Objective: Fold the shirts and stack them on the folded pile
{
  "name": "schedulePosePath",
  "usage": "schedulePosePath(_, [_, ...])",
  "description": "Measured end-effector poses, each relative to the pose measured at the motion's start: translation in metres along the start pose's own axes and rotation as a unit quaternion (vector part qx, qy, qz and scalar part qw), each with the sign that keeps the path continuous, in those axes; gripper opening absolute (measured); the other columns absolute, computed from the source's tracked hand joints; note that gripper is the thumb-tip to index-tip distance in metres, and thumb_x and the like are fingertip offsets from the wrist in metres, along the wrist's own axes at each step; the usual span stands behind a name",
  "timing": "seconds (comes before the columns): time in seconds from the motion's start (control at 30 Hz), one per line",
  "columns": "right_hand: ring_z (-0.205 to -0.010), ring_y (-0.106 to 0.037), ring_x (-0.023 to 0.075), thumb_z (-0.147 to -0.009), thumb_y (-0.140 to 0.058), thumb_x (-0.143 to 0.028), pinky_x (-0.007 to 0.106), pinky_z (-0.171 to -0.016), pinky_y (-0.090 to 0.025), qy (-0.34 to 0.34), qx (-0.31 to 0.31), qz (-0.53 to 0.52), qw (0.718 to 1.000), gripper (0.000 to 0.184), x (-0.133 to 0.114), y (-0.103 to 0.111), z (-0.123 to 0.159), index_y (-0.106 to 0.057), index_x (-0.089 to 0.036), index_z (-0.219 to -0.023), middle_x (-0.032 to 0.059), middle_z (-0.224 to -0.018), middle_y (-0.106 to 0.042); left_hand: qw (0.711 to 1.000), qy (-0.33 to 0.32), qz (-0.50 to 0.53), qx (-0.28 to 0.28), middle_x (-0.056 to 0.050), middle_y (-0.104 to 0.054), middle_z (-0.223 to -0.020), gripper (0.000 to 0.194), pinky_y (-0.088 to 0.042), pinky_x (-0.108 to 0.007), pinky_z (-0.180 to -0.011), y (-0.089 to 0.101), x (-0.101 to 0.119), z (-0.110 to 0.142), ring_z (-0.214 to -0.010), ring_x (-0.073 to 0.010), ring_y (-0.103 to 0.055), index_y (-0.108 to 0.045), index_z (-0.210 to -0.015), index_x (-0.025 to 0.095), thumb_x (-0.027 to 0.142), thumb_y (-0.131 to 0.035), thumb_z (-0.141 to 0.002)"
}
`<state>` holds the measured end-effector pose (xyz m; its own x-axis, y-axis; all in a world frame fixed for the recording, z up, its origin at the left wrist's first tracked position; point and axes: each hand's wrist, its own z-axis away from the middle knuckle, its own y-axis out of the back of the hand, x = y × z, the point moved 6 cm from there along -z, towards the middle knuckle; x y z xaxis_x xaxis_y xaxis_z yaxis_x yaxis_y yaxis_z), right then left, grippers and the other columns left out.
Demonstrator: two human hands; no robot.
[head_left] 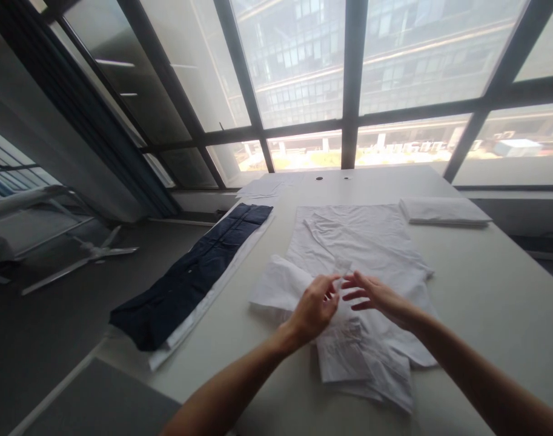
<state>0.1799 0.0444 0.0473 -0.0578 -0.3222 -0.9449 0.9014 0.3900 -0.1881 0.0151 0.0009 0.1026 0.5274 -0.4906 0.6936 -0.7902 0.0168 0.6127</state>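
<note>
My left hand (316, 307) is closed, its thumb and finger pinching the edge of what looks like a clear plastic bag (349, 336). Close beside it, my right hand (371, 295) has its fingers stretched out and apart, the tips near the left fingertips. The crumpled, see-through plastic hangs below and between the hands. Under both hands a white garment (371, 236) lies spread on the table, with creases and a folded flap. One white part (280, 281) of the cloth sticks out to the left. The lower part of the garment is partly covered by the plastic.
On the white table (480, 303), folded dark navy trousers (198, 266) lie at the left edge over white cloth. A folded white cloth (444, 211) sits at the back right. Papers (264, 186) lie at the far left, near large windows. A grey panel (99, 399) is front left.
</note>
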Motion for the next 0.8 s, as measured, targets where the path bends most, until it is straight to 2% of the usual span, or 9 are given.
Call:
schedulePosePath(0.07, [-0.076, -0.069, 0.0218, -0.083, -0.068, -0.063, 0.034, -0.061, -0.059, -0.036, 0.062, 0.009, 0.997, 0.043, 0.011, 0.000, -0.003, -0.072, -0.020, -0.082, 0.0088, -0.086, -0.073, 0.992, -0.065, 0.019, -0.105, -0.011, -0.063, -0.116, 0.038, -0.053, -0.033, -0.094, -0.033, 0.011, 0.008, -0.107, -0.0219, -0.062, -0.062, -0.126, 0.020, 0.014, -0.060, -0.089])
schedulePosePath(0.13, [-0.063, -0.064, 0.0184, -0.079, -0.078, -0.050, 0.030, -0.052, -0.056, -0.039, 0.133, 0.040, 0.990, 0.035, 0.016, 0.007, -0.005, -0.068, -0.019, -0.069, 0.0042, -0.066, -0.067, 0.975, -0.119, 0.017, -0.189, -0.013, -0.060, -0.129, 0.034, -0.047, -0.037, -0.105, -0.045, 0.020, 0.018, -0.121, -0.0245, -0.058, -0.063, -0.124, 0.020, 0.016, -0.061, -0.091])
schedulePosePath(0.2, [-0.056, -0.061, 0.0162, -0.076, -0.081, -0.037, 0.028, -0.050, -0.055, -0.019, 0.163, 0.053, 0.985, 0.026, 0.018, 0.011, -0.009, -0.067, -0.018, -0.065, 0.0022, -0.059, -0.064, 0.957, -0.153, 0.011, -0.245, -0.012, -0.062, -0.129, 0.029, -0.045, -0.037, -0.108, -0.039, 0.025, 0.023, -0.121, -0.0234, -0.059, -0.065, -0.123, 0.021, 0.018, -0.060, -0.094])
schedulePosePath(0.27, [-0.056, -0.062, 0.0162, -0.074, -0.080, -0.031, 0.028, -0.051, -0.056, 0.007, 0.163, 0.040, 0.986, 0.019, 0.017, 0.013, -0.014, -0.071, -0.017, -0.067, 0.0030, -0.062, -0.067, 0.953, -0.159, 0.004, -0.256, -0.010, -0.066, -0.123, 0.027, -0.047, -0.035, -0.105, -0.021, 0.022, 0.022, -0.114, -0.0210, -0.063, -0.066, -0.121, 0.021, 0.019, -0.057, -0.096])
schedulePosePath(0.33, [-0.057, -0.064, 0.0176, -0.072, -0.080, -0.030, 0.030, -0.052, -0.056, 0.036, 0.168, 0.030, 0.985, 0.017, 0.011, 0.017, -0.017, -0.072, -0.016, -0.066, 0.0041, -0.063, -0.069, 0.969, -0.136, -0.009, -0.208, -0.010, -0.069, -0.118, 0.025, -0.050, -0.034, -0.101, 0.006, 0.010, 0.014, -0.110, -0.0201, -0.065, -0.067, -0.119, 0.021, 0.018, -0.055, -0.097])
schedulePosePath(0.43, [-0.062, -0.066, 0.0206, -0.068, -0.082, -0.032, 0.034, -0.060, -0.058, 0.109, 0.172, 0.011, 0.979, 0.019, -0.014, 0.025, -0.015, -0.073, -0.016, -0.066, 0.0040, -0.064, -0.071, 0.996, -0.069, -0.041, -0.047, -0.009, -0.070, -0.113, 0.021, -0.050, -0.035, -0.099, 0.058, -0.021, 0.003, -0.110, -0.0206, -0.064, -0.068, -0.111, 0.021, 0.018, -0.052, -0.097])
schedulePosePath(0.57, [-0.087, -0.070, 0.0246, -0.074, -0.082, -0.034, 0.039, -0.079, -0.058, 0.211, 0.159, -0.068, 0.962, 0.021, -0.068, 0.044, -0.005, -0.075, -0.019, -0.087, 0.0054, -0.085, -0.076, 0.983, 0.016, -0.086, 0.163, -0.007, -0.070, -0.105, 0.020, -0.052, -0.034, -0.093, 0.110, -0.067, 0.006, -0.103, -0.0202, -0.065, -0.068, -0.105, 0.020, 0.021, -0.049, -0.098])
schedulePosePath(0.67, [-0.096, -0.070, 0.0226, -0.078, -0.079, -0.026, 0.037, -0.081, -0.058, 0.264, 0.164, -0.134, 0.941, 0.015, -0.100, 0.070, -0.003, -0.073, -0.024, -0.091, 0.0049, -0.099, -0.075, 0.972, 0.054, -0.088, 0.212, -0.007, -0.070, -0.106, 0.022, -0.054, -0.034, -0.090, 0.114, -0.093, 0.012, -0.103, -0.0205, -0.065, -0.066, -0.107, 0.019, 0.021, -0.047, -0.097])
schedulePosePath(0.8, [-0.084, -0.070, 0.0188, -0.078, -0.070, -0.012, 0.033, -0.074, -0.060, 0.290, 0.215, -0.194, 0.912, 0.014, -0.109, 0.121, -0.017, -0.069, -0.026, -0.083, 0.0017, -0.092, -0.075, 0.980, 0.045, -0.109, 0.158, -0.007, -0.069, -0.110, 0.023, -0.051, -0.037, -0.099, 0.096, -0.107, 0.012, -0.108, -0.0214, -0.063, -0.065, -0.110, 0.020, 0.018, -0.048, -0.094])
